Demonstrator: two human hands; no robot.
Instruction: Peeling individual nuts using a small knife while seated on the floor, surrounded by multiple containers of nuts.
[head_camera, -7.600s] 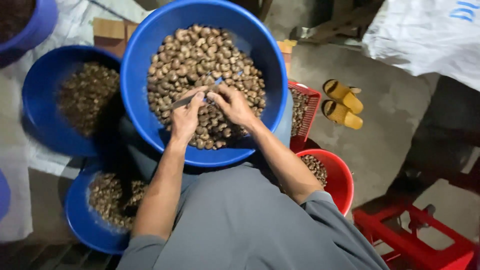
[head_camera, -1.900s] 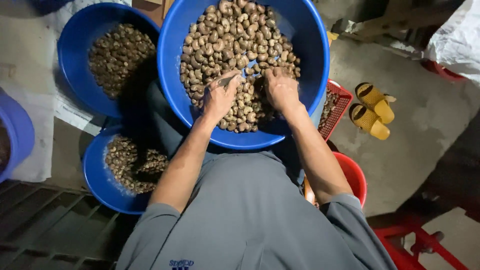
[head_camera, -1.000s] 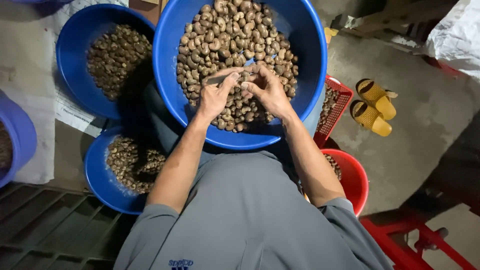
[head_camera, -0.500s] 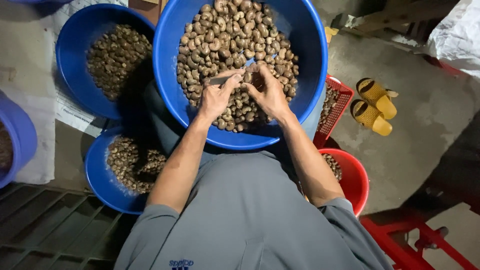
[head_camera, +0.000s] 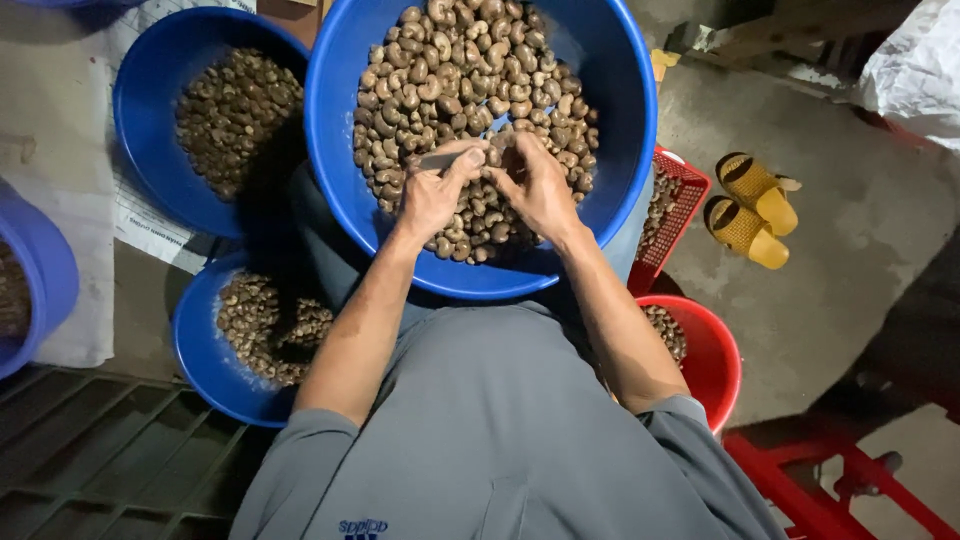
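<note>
Two hands over one big blue basin (head_camera: 620, 130) of nuts, left hand (head_camera: 432, 195) gripping a small blade (head_camera: 438, 159), right hand (head_camera: 540, 185) pinching one nut (head_camera: 497, 157), three more blue basins, two yellow slippers (head_camera: 748, 208)

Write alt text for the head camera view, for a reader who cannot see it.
Seen from above, a seated person's left hand grips a small knife while the right hand holds a nut over a large blue basin of brown nuts. Two smaller blue basins sit left; red containers right.
</note>
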